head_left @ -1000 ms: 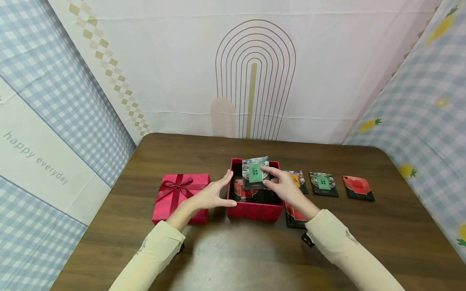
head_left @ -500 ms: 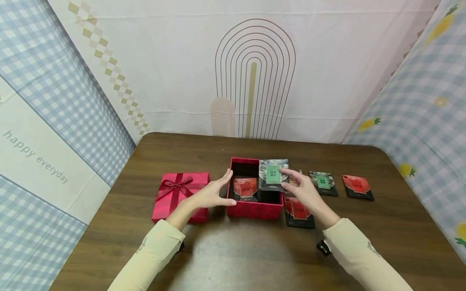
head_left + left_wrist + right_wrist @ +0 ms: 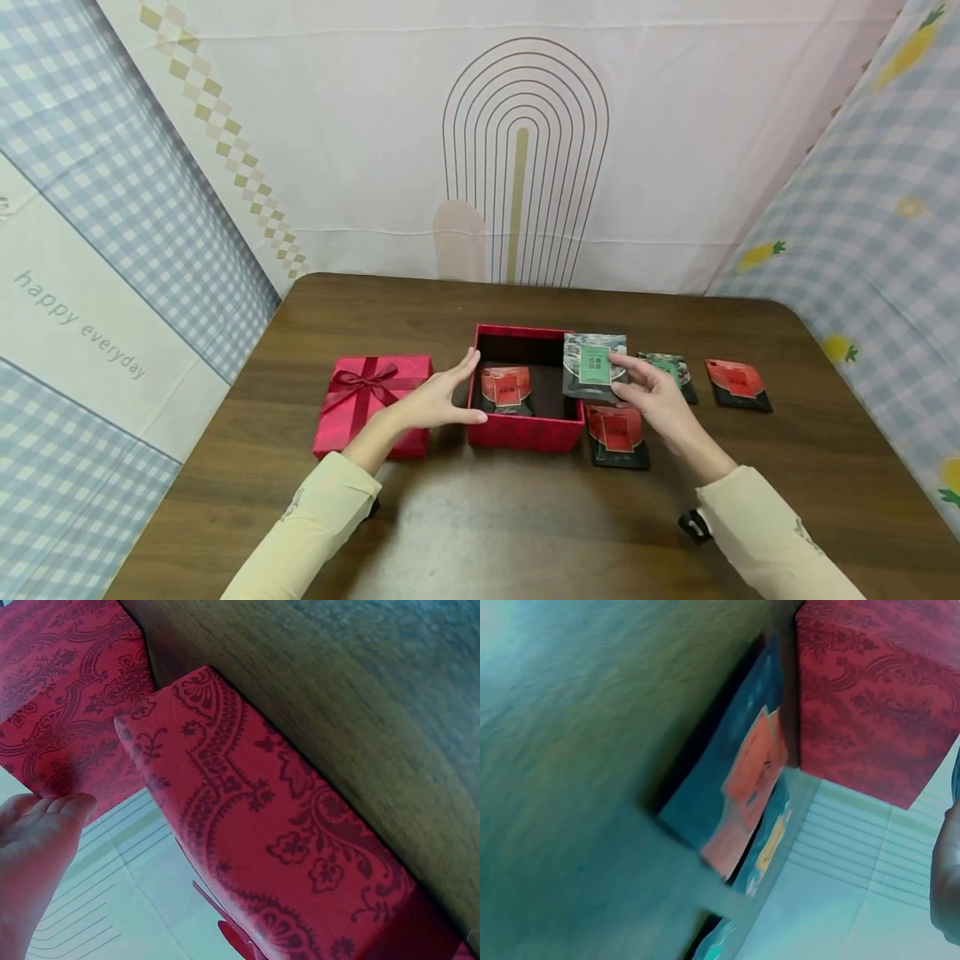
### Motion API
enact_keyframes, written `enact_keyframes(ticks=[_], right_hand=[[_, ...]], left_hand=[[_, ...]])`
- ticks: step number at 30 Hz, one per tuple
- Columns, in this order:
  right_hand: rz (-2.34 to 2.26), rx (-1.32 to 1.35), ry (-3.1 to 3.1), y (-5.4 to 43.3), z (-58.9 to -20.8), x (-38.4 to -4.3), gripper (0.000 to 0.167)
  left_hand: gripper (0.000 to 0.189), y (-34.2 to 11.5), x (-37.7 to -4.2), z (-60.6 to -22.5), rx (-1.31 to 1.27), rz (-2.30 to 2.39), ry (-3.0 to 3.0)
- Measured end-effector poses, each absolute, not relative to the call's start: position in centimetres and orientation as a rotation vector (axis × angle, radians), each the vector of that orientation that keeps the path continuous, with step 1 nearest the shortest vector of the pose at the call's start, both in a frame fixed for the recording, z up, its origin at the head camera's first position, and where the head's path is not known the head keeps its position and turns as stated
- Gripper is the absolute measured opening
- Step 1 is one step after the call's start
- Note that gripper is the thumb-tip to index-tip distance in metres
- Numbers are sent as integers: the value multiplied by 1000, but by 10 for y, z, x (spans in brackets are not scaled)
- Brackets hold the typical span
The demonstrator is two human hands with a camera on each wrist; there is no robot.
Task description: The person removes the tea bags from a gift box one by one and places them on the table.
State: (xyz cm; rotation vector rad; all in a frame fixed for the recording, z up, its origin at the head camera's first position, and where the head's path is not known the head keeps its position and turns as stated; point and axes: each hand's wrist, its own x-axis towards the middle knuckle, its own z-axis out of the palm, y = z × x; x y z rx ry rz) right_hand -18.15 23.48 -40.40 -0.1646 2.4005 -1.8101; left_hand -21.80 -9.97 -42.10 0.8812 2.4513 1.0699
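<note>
1. The table (image 3: 480, 533) is dark wood, and everything on it sits in 1 row across its middle.
2. The open red box (image 3: 525, 433) stands at the centre. Its lid with the bow (image 3: 372, 404) lies just beside it on the left, well apart from the packets.
3. The left hand (image 3: 435, 402) rests against the box's left wall with fingers straight and relaxed, curled round nothing. From the left wrist view only a fingertip shows beside the patterned red side.
4. The right hand (image 3: 654, 393) pinches the green-label packet (image 3: 592, 367) by its right edge, thumb and fingers closed on it. The packet is held roughly upright, its long axis running top to bottom, above the box's right wall, so it lies to the left of the grip and partly over the box's right rim. This hand is the nearer 1 to all the loose packets.
5. A red-label packet (image 3: 506, 389) lies inside the box, towards its left.
6. Outside, 1 red packet (image 3: 617, 433) lies touching or just beside the box's right wall, below the held one.
7. Further right lie another green packet (image 3: 671, 371), partly hidden by the right hand, and a last red packet (image 3: 737, 385).
</note>
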Motion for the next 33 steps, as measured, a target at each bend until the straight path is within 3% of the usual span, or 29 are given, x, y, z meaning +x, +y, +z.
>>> enact_keyframes(ticks=[14, 24, 33], right_hand=[[-1791, -103, 2467, 301, -412, -161, 45], [-1441, -13, 2595, 349, -429, -144, 55], [-1158, -16, 2661, 365, -444, -138, 49]], left_hand=[[94, -100, -219, -421, 892, 1059, 2461], [94, -99, -219, -420, 898, 1058, 2457], [94, -99, -218, -421, 890, 1067, 2448]])
